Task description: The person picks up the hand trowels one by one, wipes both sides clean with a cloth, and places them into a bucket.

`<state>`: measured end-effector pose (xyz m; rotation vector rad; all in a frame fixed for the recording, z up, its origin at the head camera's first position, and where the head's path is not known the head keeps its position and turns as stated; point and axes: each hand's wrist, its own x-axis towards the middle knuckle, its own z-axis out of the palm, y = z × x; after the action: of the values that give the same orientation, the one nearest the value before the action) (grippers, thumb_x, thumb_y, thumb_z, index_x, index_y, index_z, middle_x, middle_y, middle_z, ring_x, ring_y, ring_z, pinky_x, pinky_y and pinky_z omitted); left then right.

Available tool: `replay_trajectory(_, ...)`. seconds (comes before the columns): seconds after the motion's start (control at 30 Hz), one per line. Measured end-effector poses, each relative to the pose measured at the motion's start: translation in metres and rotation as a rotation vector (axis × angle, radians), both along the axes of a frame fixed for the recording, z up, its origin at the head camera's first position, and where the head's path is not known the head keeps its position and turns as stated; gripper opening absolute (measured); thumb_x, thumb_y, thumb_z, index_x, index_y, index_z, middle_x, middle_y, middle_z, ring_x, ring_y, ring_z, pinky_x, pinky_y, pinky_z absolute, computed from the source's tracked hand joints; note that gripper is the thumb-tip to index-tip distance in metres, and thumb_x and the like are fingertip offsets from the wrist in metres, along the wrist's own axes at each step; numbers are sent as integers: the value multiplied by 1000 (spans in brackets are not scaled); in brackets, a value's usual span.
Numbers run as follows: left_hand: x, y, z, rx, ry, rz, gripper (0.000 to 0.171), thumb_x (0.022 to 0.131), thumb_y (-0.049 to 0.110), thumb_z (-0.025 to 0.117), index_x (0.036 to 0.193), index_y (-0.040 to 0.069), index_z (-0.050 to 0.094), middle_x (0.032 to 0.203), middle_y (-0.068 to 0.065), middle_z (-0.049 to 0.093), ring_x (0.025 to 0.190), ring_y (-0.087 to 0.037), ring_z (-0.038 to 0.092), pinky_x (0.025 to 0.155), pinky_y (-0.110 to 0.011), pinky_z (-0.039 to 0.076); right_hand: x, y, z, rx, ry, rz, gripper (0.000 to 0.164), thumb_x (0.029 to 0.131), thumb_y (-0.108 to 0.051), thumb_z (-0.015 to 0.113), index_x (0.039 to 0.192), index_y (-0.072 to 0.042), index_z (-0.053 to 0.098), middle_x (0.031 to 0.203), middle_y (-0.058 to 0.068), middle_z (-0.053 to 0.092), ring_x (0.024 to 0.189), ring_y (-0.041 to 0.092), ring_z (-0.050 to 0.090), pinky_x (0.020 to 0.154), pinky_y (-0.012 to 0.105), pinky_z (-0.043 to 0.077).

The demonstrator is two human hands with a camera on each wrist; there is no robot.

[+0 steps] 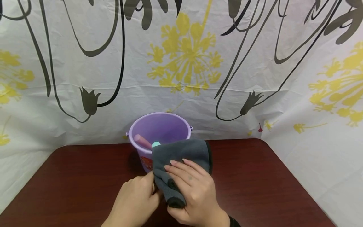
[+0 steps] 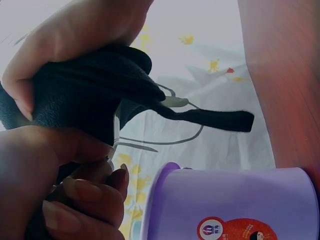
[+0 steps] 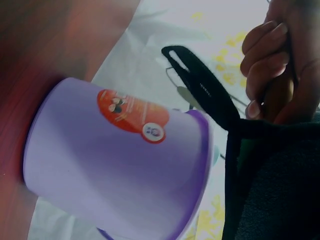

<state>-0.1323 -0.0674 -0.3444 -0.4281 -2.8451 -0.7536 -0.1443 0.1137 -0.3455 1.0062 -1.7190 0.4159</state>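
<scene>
A dark grey cloth [image 1: 181, 154] with black trim is bunched before a purple bucket [image 1: 158, 126]. My right hand [image 1: 195, 192] grips it, fingers laid along the top and thumb underneath. At the cloth's left edge, my left hand [image 1: 136, 198] has its fingers curled in a fist. In the left wrist view, a thin pale-edged object [image 2: 116, 130] shows between cloth and left fingertips; cloth and fingers hide the rest, and I cannot tell its kind. From the cloth hangs a black loop [image 3: 205, 90]. A pink rod-like thing [image 1: 142, 141] leans inside the bucket beside a mint-green rounded tip [image 1: 156, 144].
The bucket stands near the back edge of a dark red-brown table [image 1: 85, 183] with rounded corners. Behind and beside the table hangs a white sheet [image 1: 198, 104] printed with yellow and grey flowers. An orange-red sticker [image 3: 125, 112] marks the bucket's side.
</scene>
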Motion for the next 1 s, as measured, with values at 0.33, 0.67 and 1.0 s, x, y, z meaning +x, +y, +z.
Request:
replay_trajectory(0.33, 1, 3, 3, 2, 60, 10, 31, 87, 28, 73, 69, 28, 48, 52, 14, 36, 48, -2, 38, 50, -25, 34, -7, 5, 2, -71, 12, -22, 47, 91, -37, 45, 98, -4, 77, 98, 6, 78, 96, 22, 75, 89, 42, 55)
replay_trajectory(0.67, 3, 3, 3, 12, 163, 23, 32, 89, 33, 73, 69, 29, 48, 52, 14, 29, 48, -1, 32, 47, -23, 29, -15, 27, 7, -203, -38, -129, 42, 67, -18, 54, 98, -3, 77, 98, 8, 79, 97, 28, 76, 96, 39, 54)
replay_trajectory(1.0, 5, 0, 2, 34, 270, 35, 39, 87, 30, 75, 66, 29, 42, 56, 16, 20, 50, 1, 27, 48, -21, 26, -17, 41, 13, -287, -121, -157, 34, 79, -11, 52, 102, -1, 77, 105, 10, 78, 98, 31, 75, 110, 24, 45)
